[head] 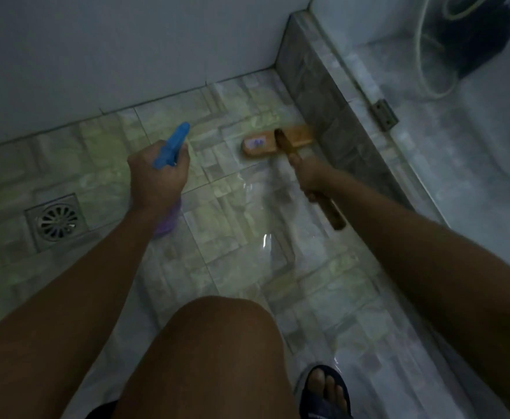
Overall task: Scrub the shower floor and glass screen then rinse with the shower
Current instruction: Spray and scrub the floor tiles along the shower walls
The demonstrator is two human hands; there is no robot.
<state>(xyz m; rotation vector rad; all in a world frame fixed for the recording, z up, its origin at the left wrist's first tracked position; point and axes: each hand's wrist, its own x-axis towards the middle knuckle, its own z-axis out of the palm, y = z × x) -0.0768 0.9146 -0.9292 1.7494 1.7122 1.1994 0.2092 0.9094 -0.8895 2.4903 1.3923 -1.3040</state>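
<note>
Gripping firmly, our right hand (pixel 309 179) is wrapped around the wooden handle of the scrub brush (pixel 278 142), fingers closed on the shaft partway along, with the butt end of the handle projecting back past the palm. Our left hand (pixel 157 173) is closed around the neck of a spray bottle (pixel 172 149) (blue trigger head, purple body below the wrist), nozzle aimed away from us toward the wall.

We take the floor drain (pixel 56 221) as our reference. The brush head rests on the shower floor (pixel 241 237) well to the right of the drain and farther from us, its right end touching or just short of the raised tiled kerb (pixel 323 122); we cannot tell which. The bottle hangs between drain and brush.

The head's long axis runs roughly parallel to the back wall, crosswise to the handle, which slants back and right toward our body. Bristles are hidden beneath the block.

We judge the floor scrub to be the step in hand; the tiles near us shine wet. To do it well, we would keep the head flat, press down along the handle, work overlapping strokes along the kerb joint, then draw the dirt toward the drain.
</note>
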